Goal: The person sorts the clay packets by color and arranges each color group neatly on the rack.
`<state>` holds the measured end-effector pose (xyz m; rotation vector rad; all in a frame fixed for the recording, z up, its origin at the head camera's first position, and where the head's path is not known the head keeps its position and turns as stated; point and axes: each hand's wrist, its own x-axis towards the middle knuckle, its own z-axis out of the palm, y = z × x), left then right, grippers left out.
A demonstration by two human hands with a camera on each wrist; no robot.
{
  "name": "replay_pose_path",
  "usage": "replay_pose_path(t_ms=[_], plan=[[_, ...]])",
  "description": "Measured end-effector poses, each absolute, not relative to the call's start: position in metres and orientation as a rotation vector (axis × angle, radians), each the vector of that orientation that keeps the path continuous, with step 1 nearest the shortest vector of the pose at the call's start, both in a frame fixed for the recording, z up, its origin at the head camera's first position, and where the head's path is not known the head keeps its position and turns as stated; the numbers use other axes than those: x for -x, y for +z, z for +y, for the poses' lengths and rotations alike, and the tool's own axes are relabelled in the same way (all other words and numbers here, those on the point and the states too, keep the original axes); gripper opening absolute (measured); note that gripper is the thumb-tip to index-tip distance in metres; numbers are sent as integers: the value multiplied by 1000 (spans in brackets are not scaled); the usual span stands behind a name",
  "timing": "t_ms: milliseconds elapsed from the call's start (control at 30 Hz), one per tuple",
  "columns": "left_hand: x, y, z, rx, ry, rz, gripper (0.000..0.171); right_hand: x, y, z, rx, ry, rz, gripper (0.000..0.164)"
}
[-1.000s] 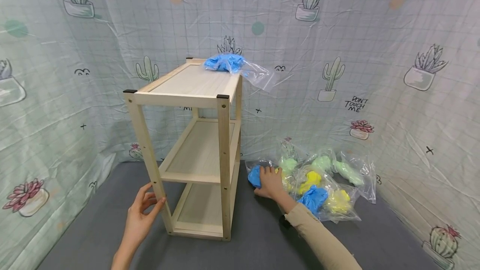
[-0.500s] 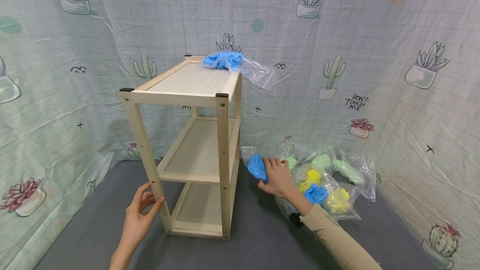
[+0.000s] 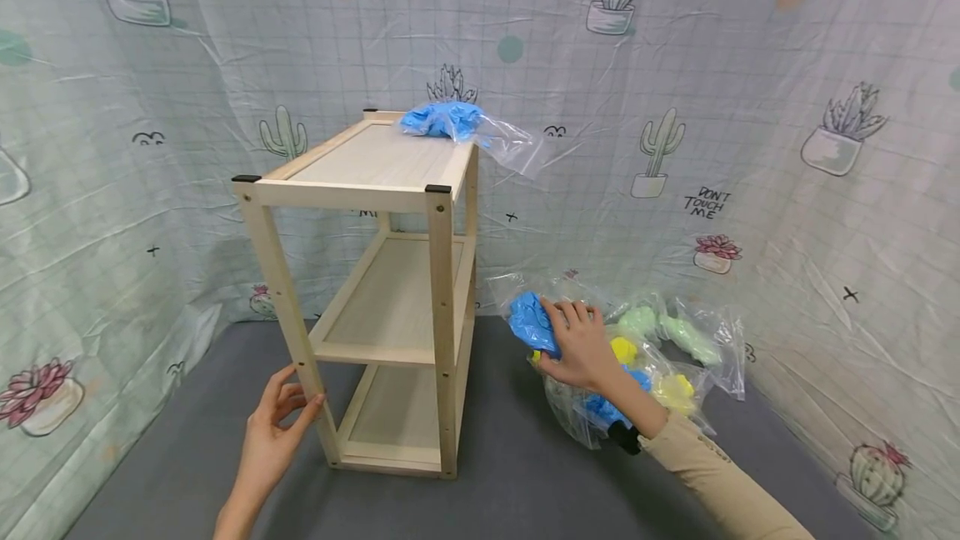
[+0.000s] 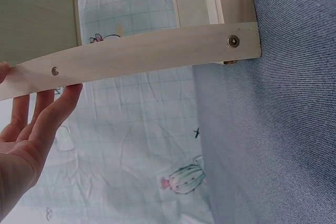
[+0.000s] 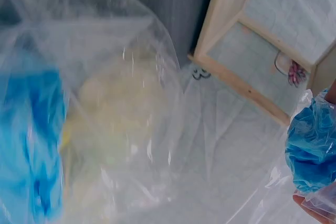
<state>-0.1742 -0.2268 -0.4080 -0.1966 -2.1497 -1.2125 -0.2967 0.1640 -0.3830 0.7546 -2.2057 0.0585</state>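
A three-tier wooden shelf [image 3: 375, 198] stands upright on the grey cloth. My left hand [image 3: 273, 432] pinches its near left leg below the middle tier; in the left wrist view, the fingers of my left hand [image 4: 42, 121] press the edge of the leg [image 4: 142, 53]. To the right of the shelf, my right hand [image 3: 581, 348] grips a clear plastic bag with crumpled blue stuff [image 3: 531, 323] inside. That blue bag [image 5: 312, 150] shows at the right edge of the right wrist view, the hand mostly cut off.
Another bag of blue stuff [image 3: 441, 119] lies on the top tier, its clear end hanging past the edge. Several bags with yellow [image 3: 675, 394] and pale green stuff [image 3: 690, 336], plus one more blue [image 3: 607, 407], lie heaped at right. A cactus-print curtain [image 3: 600, 157] surrounds the space.
My right hand has taken hold of the blue bag and raised it from the heap, moving slightly right. A neighbouring bag of the heap has shifted. The left hand stays on the leg.
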Motion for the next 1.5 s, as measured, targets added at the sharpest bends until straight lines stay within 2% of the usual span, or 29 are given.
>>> replay_pose_path(t_ms=[533,1500], plan=[[174,-408,-228,214,-1174,-2162,47,285,-327,208,-830,61,-2015,68],[175,-409,-226,178,-1190,-2175,45,265,-213,248,-792,65,-1861,68]])
